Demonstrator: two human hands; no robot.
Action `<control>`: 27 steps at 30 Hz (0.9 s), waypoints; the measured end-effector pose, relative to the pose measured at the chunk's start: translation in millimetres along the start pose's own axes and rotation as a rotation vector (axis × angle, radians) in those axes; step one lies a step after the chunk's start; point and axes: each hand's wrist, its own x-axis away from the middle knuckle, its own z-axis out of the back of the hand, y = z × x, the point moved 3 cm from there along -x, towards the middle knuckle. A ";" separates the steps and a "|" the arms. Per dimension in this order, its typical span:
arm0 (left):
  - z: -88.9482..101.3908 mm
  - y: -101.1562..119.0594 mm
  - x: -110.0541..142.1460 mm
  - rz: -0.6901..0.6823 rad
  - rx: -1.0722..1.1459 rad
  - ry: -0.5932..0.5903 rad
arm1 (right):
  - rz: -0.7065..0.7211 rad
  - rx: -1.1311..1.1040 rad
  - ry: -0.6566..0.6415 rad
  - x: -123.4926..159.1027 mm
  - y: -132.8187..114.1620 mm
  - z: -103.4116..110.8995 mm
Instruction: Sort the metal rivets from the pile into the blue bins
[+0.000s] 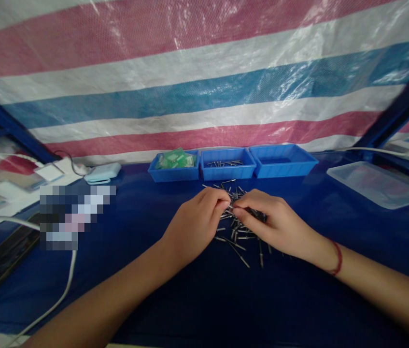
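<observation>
A loose pile of metal blind rivets (238,237), thin pins with thicker ends, lies on the blue table. Over its back part my left hand (199,217) is closed in a pinch, thumb against forefinger. My right hand (276,220), with a red cord on the wrist, pinches from the other side, its fingertips almost touching the left ones. A small silvery rivet (231,207) shows between the two sets of fingertips, partly hidden by them. More rivets lie under and around the right hand.
Three blue bins stand in a row behind the pile: the left bin (173,175) holds green packets, the middle bin (228,172) rivets, beside the right bin (286,169). A clear plastic lid (378,183) lies right. A phone (5,256) and white cable (68,280) are left.
</observation>
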 end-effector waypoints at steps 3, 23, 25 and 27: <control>-1.6 -2.8 -0.4 0.114 0.201 0.018 | -0.029 -0.071 0.009 0.1 -0.3 -1.4; -1.4 -5.7 -0.4 0.204 0.308 0.084 | -0.120 -0.213 0.184 0.2 4.4 0.5; -0.8 -6.6 -0.6 0.215 0.302 0.089 | -0.112 -0.224 0.210 0.4 4.9 0.9; -0.8 -8.0 -0.9 0.225 0.299 0.089 | -0.102 -0.218 0.236 0.5 4.2 1.8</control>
